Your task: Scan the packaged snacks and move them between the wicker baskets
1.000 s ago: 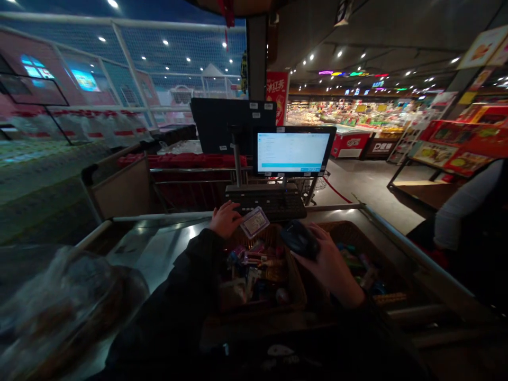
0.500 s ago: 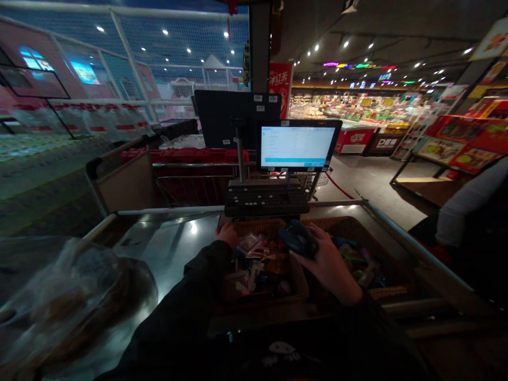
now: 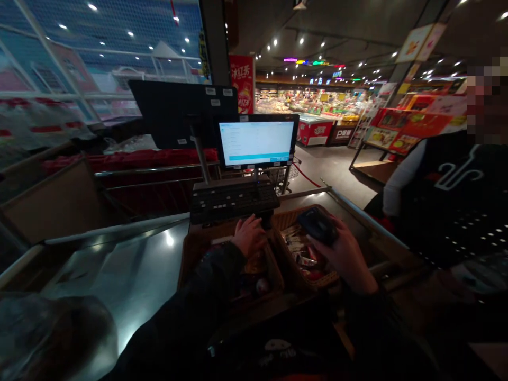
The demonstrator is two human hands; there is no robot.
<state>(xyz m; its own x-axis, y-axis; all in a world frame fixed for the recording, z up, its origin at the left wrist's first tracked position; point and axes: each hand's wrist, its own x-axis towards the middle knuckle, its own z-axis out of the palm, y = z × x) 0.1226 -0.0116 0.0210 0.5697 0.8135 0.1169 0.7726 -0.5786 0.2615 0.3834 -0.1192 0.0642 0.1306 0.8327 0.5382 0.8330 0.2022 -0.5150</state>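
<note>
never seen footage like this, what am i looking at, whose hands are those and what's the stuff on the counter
There is no machine here. A person wears a camera on the head, so this single picture looks forward and down at their own two bare hands at a shop checkout. The left hand reaches over the left wicker basket of small packets, just below the keyboard; I cannot tell whether it holds anything. The right hand has its grip closed on a dark handheld scanner above the right wicker basket. Behind the keyboard stands a lit screen, and a shiny metal counter lies to the left. The white sleeve at right belongs to another person.
</note>
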